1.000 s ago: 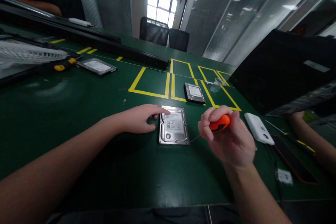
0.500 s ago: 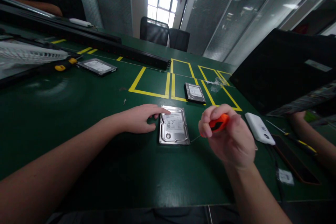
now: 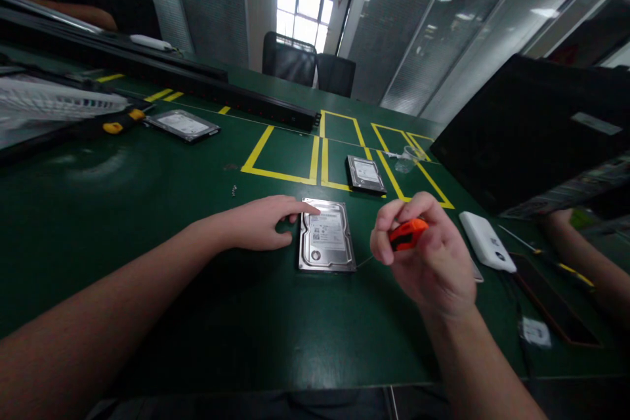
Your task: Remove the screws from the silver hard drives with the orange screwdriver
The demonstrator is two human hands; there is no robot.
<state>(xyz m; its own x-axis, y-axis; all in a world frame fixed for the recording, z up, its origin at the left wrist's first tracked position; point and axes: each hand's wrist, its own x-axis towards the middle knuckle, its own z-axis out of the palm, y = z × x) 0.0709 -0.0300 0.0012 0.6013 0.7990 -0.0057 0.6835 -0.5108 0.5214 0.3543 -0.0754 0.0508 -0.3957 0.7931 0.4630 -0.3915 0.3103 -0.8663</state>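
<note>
A silver hard drive [image 3: 325,237] lies flat on the green table [image 3: 147,210] in front of me. My left hand [image 3: 260,222] rests beside its left edge, forefinger stretched onto the drive's top left corner, the other fingers loosely curled, holding nothing. My right hand [image 3: 426,256] is closed round an orange-handled screwdriver [image 3: 407,233]. Its thin shaft slants down to the left, with the tip near the drive's lower right corner.
A second hard drive [image 3: 365,174] lies inside yellow tape squares, a third [image 3: 182,124] at the far left by a yellow-and-black screwdriver [image 3: 118,123]. A white box [image 3: 486,240], a black case [image 3: 531,131] and another person's arm [image 3: 585,262] are at the right. A tiny screw [image 3: 233,191] lies loose.
My right hand has sunk slightly and turned, its fingers shifting round the orange handle. The left hand and the drive have stayed put.
</note>
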